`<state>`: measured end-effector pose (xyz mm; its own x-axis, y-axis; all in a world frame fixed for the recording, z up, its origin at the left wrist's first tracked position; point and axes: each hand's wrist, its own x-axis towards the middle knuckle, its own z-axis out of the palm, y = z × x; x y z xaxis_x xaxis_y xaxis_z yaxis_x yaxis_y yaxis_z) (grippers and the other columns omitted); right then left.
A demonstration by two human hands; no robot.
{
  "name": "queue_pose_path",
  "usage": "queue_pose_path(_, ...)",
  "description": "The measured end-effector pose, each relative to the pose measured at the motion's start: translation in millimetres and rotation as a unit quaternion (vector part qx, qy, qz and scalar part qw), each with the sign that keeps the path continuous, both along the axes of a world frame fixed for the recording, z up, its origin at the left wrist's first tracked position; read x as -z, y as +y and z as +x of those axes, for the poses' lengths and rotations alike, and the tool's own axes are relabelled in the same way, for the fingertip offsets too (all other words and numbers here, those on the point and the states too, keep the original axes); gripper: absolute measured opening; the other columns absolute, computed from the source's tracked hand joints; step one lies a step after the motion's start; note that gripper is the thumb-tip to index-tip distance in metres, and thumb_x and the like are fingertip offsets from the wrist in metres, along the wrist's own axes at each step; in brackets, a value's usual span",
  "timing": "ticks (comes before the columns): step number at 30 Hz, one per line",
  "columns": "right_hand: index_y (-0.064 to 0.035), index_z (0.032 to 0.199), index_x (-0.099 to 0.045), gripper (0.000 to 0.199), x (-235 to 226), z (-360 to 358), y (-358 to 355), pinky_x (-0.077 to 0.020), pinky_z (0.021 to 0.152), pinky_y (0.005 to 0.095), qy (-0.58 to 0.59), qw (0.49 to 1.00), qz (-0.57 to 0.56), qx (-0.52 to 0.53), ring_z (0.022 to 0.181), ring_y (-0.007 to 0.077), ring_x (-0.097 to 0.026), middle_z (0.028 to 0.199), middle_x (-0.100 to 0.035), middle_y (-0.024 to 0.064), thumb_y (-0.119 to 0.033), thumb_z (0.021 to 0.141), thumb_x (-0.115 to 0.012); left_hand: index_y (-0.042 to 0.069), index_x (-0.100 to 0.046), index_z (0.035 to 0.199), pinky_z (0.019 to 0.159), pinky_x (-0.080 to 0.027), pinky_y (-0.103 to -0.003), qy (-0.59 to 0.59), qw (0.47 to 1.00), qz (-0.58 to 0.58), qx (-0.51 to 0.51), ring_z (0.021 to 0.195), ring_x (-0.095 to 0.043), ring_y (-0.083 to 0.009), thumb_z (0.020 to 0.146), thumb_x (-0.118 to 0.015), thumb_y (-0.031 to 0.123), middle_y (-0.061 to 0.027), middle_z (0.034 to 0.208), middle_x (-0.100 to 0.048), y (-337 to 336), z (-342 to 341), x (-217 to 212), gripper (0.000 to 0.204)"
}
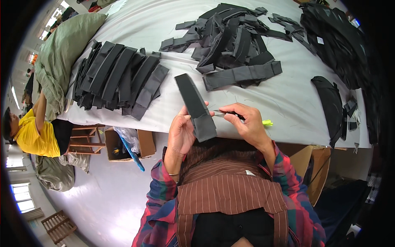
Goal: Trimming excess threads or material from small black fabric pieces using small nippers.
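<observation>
White cloth-covered worktable [144,24] carried a neat row of black fabric strips [119,78] and a loose heap of the same [234,37]. Left hand [181,133] gripped one long black fabric strip [195,105] upright at the table's near edge. Right hand [247,121] pinched small yellow-tipped snips [247,118] beside the strip's lower end.

garment workshop, long white cutting table [144,24]; stacked black fabric strips [119,78], loose strip pile [234,37], stuffed green sacks [61,53]

Boxes and labels, as seen

Open brown box [142,144] on floor under table edge, blue strip and plastic inside; second brown box [319,168] right of person, flaps up. Small white tag [250,173] on striped apron; white label [320,40] on black pile.
</observation>
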<state>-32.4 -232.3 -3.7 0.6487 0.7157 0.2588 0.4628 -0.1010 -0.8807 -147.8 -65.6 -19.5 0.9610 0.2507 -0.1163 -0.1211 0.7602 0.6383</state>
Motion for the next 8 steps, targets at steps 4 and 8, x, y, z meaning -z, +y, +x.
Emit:
queue_pose_path(4, -0.0070, 0.099, -0.068, 0.018, 5.8, -5.4, 1.6, -0.0480, 0.064, 0.0287, 0.006, 0.999, -0.004, 0.054, 0.076, 0.0229, -0.065, 0.090, -0.069, 0.0085, -0.015, 0.083, -0.065, -0.006, -0.034, 0.134, 0.080, -0.056, -0.038, 0.006, 1.000, 0.000, -0.010, 0.106, -0.057, -0.0280, 0.086, -0.038, 0.018, -0.0226, 0.134, -0.044, -0.9, 0.3, 5.3, 0.053)
queue_pose_path(8, -0.0076, 0.101, -0.068, 0.019, 3.0, -8.5, 3.2, -0.0481, 0.064, 0.0289, -0.031, 0.997, -0.015, 0.065, 0.076, 0.0217, -0.065, 0.091, -0.069, 0.0075, -0.015, 0.083, -0.065, -0.001, -0.033, 0.138, 0.083, -0.055, -0.033, 0.006, 1.000, 0.025, -0.002, 0.110, -0.057, -0.0268, 0.088, -0.035, 0.023, -0.0196, 0.132, -0.048, -2.1, 0.1, 5.7, 0.055)
